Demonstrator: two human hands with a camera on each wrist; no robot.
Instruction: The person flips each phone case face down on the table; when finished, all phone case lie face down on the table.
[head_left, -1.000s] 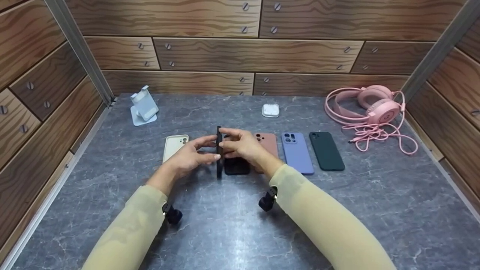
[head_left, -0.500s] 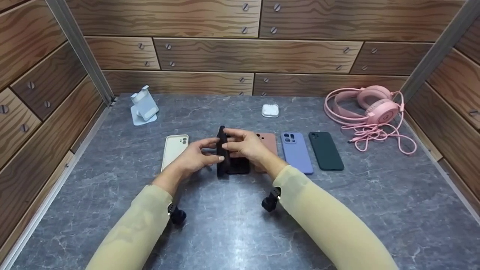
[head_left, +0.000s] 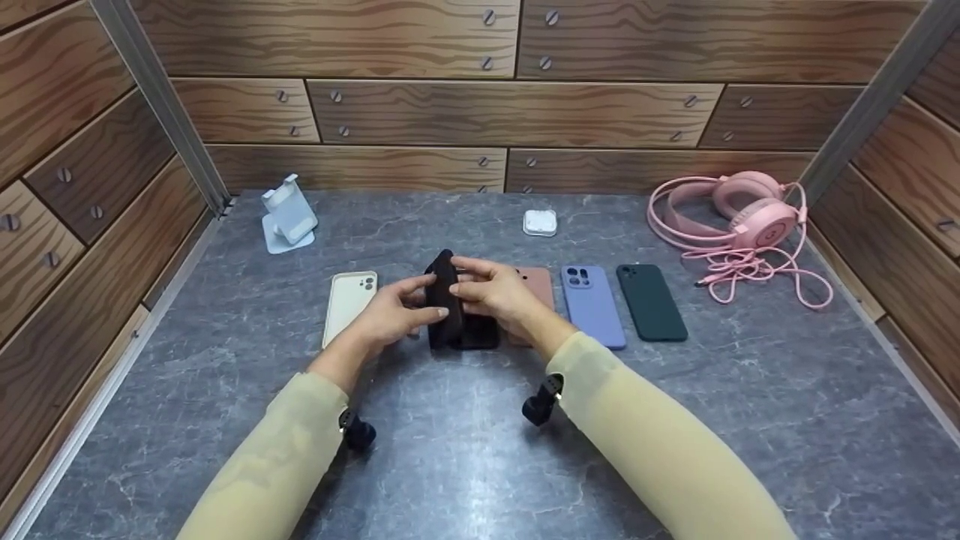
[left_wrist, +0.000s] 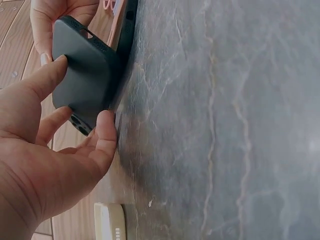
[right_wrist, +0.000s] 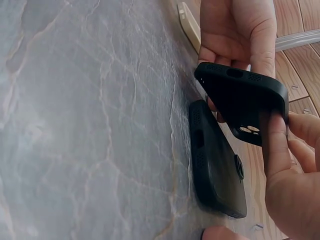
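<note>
Both hands hold a black phone case [head_left: 448, 307] on edge, tilted, over the middle of the row. My left hand [head_left: 382, 315] grips it from the left, with fingertips on its back in the left wrist view. My right hand [head_left: 499, 296] pinches its upper right edge; in the right wrist view the thumb [right_wrist: 278, 132] lies inside the hollow. That hollow holds no phone, and the camera cutouts [right_wrist: 248, 129] show through. Another black phone case [right_wrist: 220, 165] lies on the table just to the right, partly hidden by the held case and right hand in the head view.
A cream case [head_left: 349, 304] lies left of the hands. Rightward lie a pink case [head_left: 538, 283], a purple case [head_left: 596, 311] and a dark green case [head_left: 652, 300]. Farther back are a pale blue phone stand [head_left: 289, 214], a small white square case [head_left: 540, 222] and pink headphones [head_left: 765, 221].
The held case has turned from edge-on to tilted, so a broad face shows in the head view. The left hand has shifted slightly right; the other things have stayed put.
</note>
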